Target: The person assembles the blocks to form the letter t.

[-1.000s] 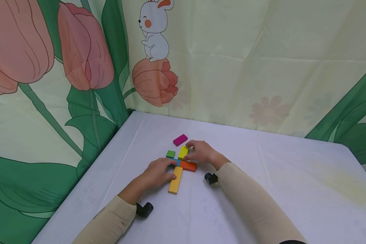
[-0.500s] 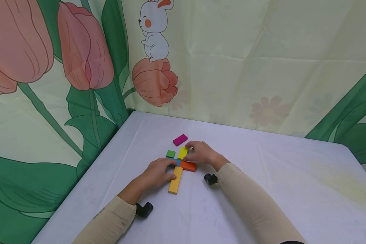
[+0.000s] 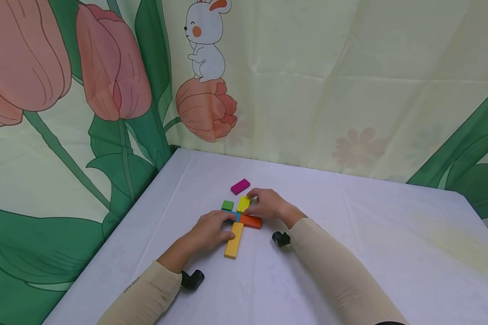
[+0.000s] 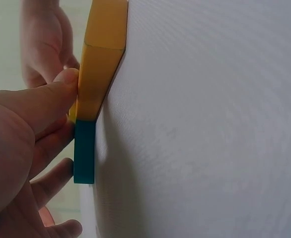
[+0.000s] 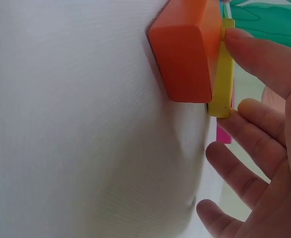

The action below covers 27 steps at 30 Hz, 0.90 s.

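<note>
Several flat coloured blocks lie together on the white table. My left hand (image 3: 207, 232) rests on them: its thumb is on top of the amber block (image 3: 233, 243) and other fingers touch the blue block (image 3: 238, 217), which they partly cover. In the left wrist view the teal-looking side of that blue block (image 4: 84, 153) meets the amber one. My right hand (image 3: 270, 203) pinches the yellow block (image 3: 244, 204) between thumb and index finger, its remaining fingers spread. The red-orange block (image 3: 251, 221) extends right from the blue one, just in front of the yellow.
A small green block (image 3: 227, 205) sits behind the blue one. Farther back, a magenta block (image 3: 240, 186) lies apart at an angle. Black wrist devices (image 3: 193, 280) stick out below both sleeves. A printed curtain (image 3: 301, 90) hangs along the table's far edge.
The yellow block and my right hand have shifted very slightly toward the left and nearer to me. My left hand and the other blocks stay where they were.
</note>
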{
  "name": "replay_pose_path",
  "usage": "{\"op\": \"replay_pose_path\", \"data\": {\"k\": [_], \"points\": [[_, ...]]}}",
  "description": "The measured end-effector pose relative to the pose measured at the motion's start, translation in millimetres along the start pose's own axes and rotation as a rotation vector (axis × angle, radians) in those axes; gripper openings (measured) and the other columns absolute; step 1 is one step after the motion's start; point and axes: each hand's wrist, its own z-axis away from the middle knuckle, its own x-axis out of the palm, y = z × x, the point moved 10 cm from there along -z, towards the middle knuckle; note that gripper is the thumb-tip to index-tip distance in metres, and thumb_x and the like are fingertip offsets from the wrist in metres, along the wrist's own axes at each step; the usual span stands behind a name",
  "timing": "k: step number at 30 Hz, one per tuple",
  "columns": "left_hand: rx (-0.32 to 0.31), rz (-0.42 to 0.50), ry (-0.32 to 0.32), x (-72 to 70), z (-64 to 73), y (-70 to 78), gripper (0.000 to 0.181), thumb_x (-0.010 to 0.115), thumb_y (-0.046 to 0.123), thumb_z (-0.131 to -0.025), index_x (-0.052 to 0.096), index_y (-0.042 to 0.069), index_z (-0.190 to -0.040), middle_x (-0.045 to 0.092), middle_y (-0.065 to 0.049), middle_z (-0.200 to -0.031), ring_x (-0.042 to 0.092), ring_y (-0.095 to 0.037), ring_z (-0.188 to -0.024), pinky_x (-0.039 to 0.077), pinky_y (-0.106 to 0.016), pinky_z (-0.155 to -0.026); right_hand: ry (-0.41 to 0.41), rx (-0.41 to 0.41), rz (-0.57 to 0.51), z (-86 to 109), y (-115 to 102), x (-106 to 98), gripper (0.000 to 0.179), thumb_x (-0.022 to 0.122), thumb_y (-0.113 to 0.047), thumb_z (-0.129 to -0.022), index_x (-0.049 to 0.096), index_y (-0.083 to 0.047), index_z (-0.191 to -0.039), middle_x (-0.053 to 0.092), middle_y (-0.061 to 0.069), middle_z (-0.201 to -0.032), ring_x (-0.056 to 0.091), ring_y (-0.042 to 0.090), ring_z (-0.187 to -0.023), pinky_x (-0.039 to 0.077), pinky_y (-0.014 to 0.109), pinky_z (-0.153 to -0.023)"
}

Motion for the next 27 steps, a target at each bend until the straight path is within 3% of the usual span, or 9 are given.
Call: {"op": "replay_pose_path", "data": {"k": [27], "points": [[0.005, -0.006, 0.013, -0.3, 0.8, 1.0, 0.052, 0.078, 0.030, -0.088, 0.062, 0.017, -0.136, 0.056, -0.006, -0.139, 0.046, -0.029, -0.133, 0.044, -0.050, -0.106, 0.008, -0.016, 0.041, 0.2, -1.9, -1.2, 0.056, 0.074, -0.030, -0.091, 0.057, -0.012, -0.140, 0.056, 0.009, -0.140, 0.051, 0.028, -0.126, 0.049, 0.043, -0.100]]}}
